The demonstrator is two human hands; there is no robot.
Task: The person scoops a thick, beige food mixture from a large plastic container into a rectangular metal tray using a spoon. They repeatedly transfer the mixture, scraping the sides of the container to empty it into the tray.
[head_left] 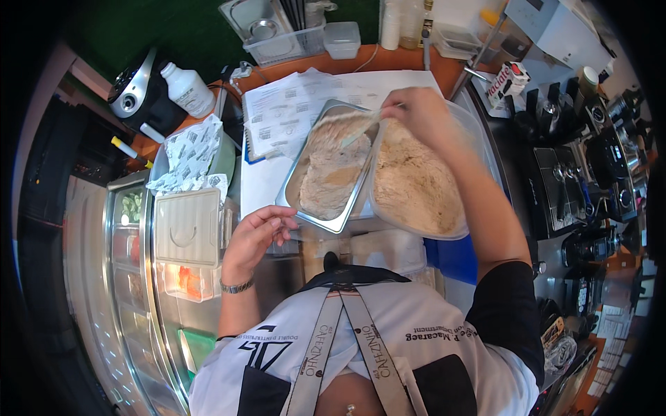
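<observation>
While right hand [416, 114] grips white stick [361, 130], stick points toward 8 o'clock, down onto crumbed food [333, 170] in metal tray [295, 182]. Left hand [257, 232] loose, empty, at tray's 7 o'clock corner. Crumb tub [416, 184] at tray's 3 o'clock.

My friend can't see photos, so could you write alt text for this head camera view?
Seen from above, a person's right hand holds a pale utensil over a metal tray of breaded cutlets, beside a clear tub of breadcrumbs. The left hand hovers near the tray's corner.
</observation>
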